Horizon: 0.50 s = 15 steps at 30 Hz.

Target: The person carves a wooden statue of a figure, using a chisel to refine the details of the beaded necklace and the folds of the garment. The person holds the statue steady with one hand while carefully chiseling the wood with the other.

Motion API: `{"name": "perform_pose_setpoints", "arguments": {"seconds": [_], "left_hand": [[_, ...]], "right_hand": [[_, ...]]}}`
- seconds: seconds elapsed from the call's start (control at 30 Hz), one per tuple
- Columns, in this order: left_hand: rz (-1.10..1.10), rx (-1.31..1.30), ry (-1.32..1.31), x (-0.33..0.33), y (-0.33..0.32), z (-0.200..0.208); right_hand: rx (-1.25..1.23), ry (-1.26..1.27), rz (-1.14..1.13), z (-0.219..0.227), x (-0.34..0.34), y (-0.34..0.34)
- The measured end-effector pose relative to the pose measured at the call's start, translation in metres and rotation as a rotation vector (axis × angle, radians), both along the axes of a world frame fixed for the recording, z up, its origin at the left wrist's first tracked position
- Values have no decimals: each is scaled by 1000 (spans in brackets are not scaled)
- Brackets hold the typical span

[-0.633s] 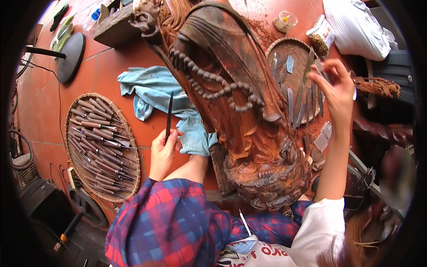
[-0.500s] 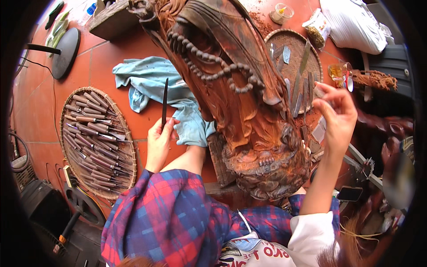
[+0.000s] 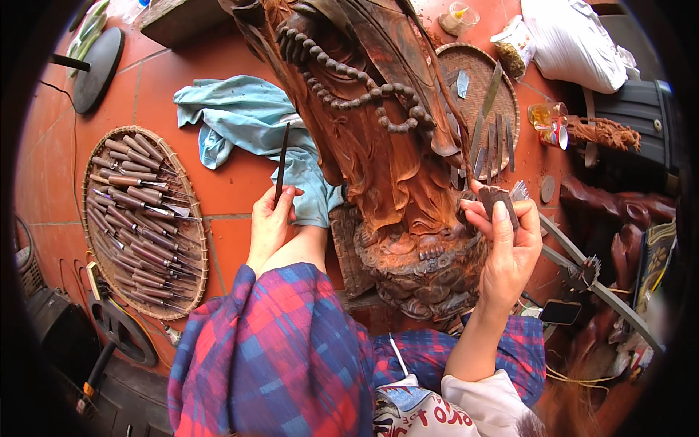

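Note:
A thin, dark, file-like tool [image 3: 282, 164] points upward from my left hand [image 3: 271, 222], closed around its lower end above my left knee. My right hand [image 3: 510, 251] pinches a small dark brown block [image 3: 499, 205] between thumb and fingers, just right of the statue's base. The block's exact kind is unclear. In front of me leans a large carved wooden statue [image 3: 397, 175] in robes with a bead string [image 3: 342, 80], its ornate base [image 3: 429, 273] nearest me. A light blue cloth [image 3: 240, 120] lies left of it, beside my left leg.
A round woven tray [image 3: 196, 284] at left holds several wooden-handled carving tools. Another woven tray [image 3: 466, 62] behind the statue holds files and flat strips. At right are a glass [image 3: 540, 115], dark carved wood [image 3: 619, 200], metal bars [image 3: 619, 309] and a phone [image 3: 561, 312].
My right hand has come down and left, nearer the statue's base, and a dark block now shows in its fingers. My left hand still holds the dark tool, slightly shifted. The view has shifted slightly.

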<state>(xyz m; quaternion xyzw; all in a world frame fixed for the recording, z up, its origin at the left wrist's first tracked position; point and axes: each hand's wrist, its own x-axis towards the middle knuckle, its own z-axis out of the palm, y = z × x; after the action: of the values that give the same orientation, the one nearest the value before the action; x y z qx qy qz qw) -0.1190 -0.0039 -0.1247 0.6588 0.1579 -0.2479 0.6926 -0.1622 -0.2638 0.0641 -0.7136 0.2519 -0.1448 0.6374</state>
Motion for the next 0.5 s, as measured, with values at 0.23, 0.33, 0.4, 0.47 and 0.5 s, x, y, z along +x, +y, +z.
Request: {"name": "perform_pose_setpoints", "arguments": {"seconds": [0.23,0.33,0.4,0.47,0.5], "left_hand": [[18,29,-28,4,2,-3],[35,33,-35,0,3,-5],[48,39,-19,-2,3,-5],[60,9,-23,-4,5,-10],[74,6,-22,-6,4,-12]], "right_hand": [[-282,-42,28,-10,15,7],[-392,-47,-11,-13,24,16],[-502,-61,-23,-17,28,15],[-655,-94,19,-27,34,11],[-728,-114,35,-31,37,10]]}}
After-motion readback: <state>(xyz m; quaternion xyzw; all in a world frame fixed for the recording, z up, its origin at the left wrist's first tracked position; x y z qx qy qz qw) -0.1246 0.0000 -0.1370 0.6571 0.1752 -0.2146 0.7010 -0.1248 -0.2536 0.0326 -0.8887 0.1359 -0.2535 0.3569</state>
